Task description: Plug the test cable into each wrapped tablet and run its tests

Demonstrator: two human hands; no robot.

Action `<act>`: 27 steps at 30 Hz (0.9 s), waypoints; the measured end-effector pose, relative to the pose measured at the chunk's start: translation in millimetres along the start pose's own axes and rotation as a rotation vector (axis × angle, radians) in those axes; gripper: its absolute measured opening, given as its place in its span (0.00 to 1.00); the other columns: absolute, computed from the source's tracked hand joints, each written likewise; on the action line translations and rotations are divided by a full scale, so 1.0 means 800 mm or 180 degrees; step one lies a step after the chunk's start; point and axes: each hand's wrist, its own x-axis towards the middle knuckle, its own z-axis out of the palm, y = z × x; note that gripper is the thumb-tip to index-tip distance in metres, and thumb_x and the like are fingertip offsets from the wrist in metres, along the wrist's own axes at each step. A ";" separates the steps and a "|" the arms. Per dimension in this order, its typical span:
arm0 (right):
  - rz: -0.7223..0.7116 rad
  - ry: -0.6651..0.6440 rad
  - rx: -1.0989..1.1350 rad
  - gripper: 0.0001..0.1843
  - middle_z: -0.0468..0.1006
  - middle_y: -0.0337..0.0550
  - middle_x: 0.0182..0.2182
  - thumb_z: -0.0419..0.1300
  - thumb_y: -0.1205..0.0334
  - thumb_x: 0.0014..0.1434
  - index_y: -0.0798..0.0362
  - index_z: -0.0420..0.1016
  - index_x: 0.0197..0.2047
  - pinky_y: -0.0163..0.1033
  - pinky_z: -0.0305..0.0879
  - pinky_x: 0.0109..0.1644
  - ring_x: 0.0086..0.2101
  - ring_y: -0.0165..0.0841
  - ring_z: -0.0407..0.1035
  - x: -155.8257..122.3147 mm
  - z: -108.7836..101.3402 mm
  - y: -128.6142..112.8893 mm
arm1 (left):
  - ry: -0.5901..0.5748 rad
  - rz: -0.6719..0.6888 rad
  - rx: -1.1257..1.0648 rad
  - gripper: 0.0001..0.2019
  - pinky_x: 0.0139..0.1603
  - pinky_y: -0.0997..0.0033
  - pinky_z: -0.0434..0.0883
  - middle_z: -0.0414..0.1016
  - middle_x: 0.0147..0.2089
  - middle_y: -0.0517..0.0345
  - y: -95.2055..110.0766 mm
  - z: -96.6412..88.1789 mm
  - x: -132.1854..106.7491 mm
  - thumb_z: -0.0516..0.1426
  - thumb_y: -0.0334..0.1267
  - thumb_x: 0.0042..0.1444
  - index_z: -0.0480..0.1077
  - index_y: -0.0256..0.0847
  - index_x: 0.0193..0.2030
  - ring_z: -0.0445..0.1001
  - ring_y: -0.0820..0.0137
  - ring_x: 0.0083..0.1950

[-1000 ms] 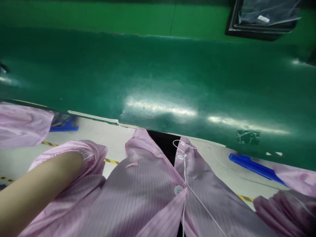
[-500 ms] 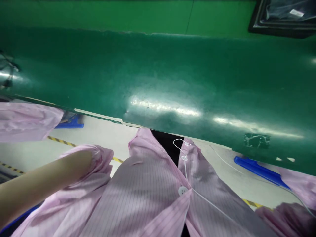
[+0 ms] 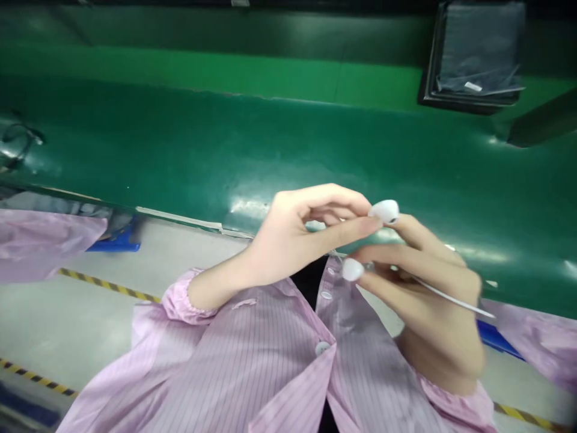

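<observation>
My left hand [image 3: 306, 225] pinches a white earbud [image 3: 385, 211] between thumb and fingertips, over the near edge of the green bench. Close beside it, my right hand [image 3: 424, 294] holds a second white earbud [image 3: 353, 270] between thumb and forefinger, a little lower and nearer my body. A thin white cable [image 3: 453, 299] runs across the right hand's fingers. Part of the cable is hidden by the hands. Both hands are in front of my pink striped smock [image 3: 252, 361].
The green bench [image 3: 157, 144] spans the view. At the back right stands a black tray [image 3: 428, 90] with a plastic-wrapped dark item [image 3: 482, 48]. A black cable [image 3: 22, 141] lies at the far left. Pink sleeves or cloth [image 3: 49, 240] and blue seat parts [image 3: 117, 240] flank me.
Both hands have come up into the middle of the view, each with an earbud. Before, only my left forearm and the loose white cable showed. The view has shifted, showing more of the back.
</observation>
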 end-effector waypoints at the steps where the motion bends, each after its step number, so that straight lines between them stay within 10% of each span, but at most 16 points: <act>1: -0.0124 -0.0007 0.0007 0.03 0.78 0.37 0.44 0.68 0.63 0.61 0.44 0.79 0.37 0.34 0.60 0.23 0.24 0.24 0.64 0.001 0.005 -0.001 | -0.0089 -0.0088 -0.0105 0.06 0.32 0.75 0.77 0.81 0.32 0.62 -0.002 0.007 0.002 0.68 0.40 0.56 0.79 0.40 0.36 0.80 0.73 0.30; 16: -0.0275 0.0520 -0.0659 0.02 0.78 0.35 0.28 0.65 0.63 0.63 0.46 0.80 0.38 0.30 0.59 0.24 0.20 0.23 0.61 0.002 0.017 0.008 | -0.0044 0.0046 -0.0785 0.14 0.51 0.66 0.77 0.83 0.48 0.52 -0.044 0.014 -0.022 0.66 0.51 0.57 0.81 0.44 0.42 0.81 0.63 0.50; 22: 0.0761 0.1014 0.1186 0.13 0.79 0.36 0.28 0.68 0.53 0.60 0.45 0.75 0.46 0.33 0.59 0.22 0.17 0.23 0.57 0.006 0.021 0.035 | 0.0361 -0.0116 -0.0873 0.17 0.38 0.70 0.77 0.80 0.28 0.59 -0.045 0.001 -0.024 0.64 0.55 0.58 0.80 0.42 0.40 0.78 0.71 0.30; 27: 0.1567 0.1060 0.2325 0.25 0.82 0.35 0.33 0.71 0.49 0.54 0.44 0.74 0.53 0.32 0.52 0.18 0.15 0.19 0.38 0.005 0.013 0.098 | 0.1321 0.0135 -0.0850 0.21 0.26 0.76 0.70 0.69 0.20 0.66 -0.037 -0.059 -0.025 0.69 0.59 0.49 0.79 0.42 0.38 0.66 0.78 0.21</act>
